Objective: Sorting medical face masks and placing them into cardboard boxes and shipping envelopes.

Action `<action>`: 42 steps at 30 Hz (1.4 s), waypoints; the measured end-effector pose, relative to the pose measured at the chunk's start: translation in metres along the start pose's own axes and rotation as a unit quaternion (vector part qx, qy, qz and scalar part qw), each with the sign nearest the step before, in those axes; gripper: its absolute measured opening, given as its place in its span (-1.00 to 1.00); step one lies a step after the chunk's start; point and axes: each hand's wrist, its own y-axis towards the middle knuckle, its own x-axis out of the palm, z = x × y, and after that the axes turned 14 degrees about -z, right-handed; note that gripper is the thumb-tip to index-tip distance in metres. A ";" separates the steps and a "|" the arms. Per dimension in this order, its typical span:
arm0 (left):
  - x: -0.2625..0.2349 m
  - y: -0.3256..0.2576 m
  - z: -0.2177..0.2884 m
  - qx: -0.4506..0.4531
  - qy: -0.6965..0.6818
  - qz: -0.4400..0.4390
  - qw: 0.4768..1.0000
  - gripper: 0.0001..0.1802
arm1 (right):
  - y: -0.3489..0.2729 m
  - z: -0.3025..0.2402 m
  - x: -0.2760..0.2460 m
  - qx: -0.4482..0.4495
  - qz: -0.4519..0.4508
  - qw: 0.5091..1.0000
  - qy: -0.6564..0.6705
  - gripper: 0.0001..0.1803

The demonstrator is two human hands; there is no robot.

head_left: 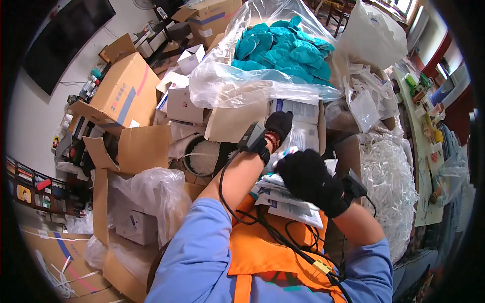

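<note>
My left hand (pixel 279 125), in a black glove, reaches forward over an open carton (pixel 322 126) holding flat, clear-wrapped white packets (pixel 303 112). Its back faces me, and the fingertips are hidden against the packets. Closer to my body, my right hand (pixel 309 179), also black-gloved, is curled closed with its knuckles up. Small white and teal material shows just beyond its fingers, too covered to name. Below and beside that hand lies a loose stack of white packets (pixel 298 209) in front of my orange apron (pixel 262 247). Dark straps and devices sit on both wrists.
A clear-lined carton of teal folded pieces (pixel 288 48) stands ahead. On the right is a bin of white strips (pixel 386 192); on the left, a bucket of white granules (pixel 202 157) and open cartons (pixel 126 91). Black cables (pixel 273 230) cross my lap.
</note>
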 end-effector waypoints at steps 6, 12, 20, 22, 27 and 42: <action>-0.063 -0.027 0.029 -0.041 -0.057 -0.156 0.985 -0.72 | -0.013 -0.013 0.002 -0.018 -0.059 0.998 0.015 -0.91; -0.093 -0.005 0.013 0.030 0.029 -0.396 0.917 -0.18 | -0.020 -0.012 0.068 0.092 -0.168 0.957 0.219 -0.90; -0.054 -0.009 0.010 0.086 0.060 -0.317 0.943 0.05 | -0.027 -0.016 0.079 0.225 -0.237 0.910 0.257 -0.63; -0.055 -0.010 0.009 0.092 0.104 -0.262 0.955 -0.04 | -0.028 -0.011 0.072 0.218 -0.264 0.890 0.300 -0.56; -0.113 -0.017 0.018 0.072 0.052 -0.237 0.967 -0.42 | -0.036 -0.003 0.043 0.150 -0.177 0.940 0.249 -0.54; -0.175 -0.106 0.053 0.390 0.070 0.105 0.912 -0.89 | -0.041 0.152 -0.003 0.317 -0.068 0.773 0.546 -0.55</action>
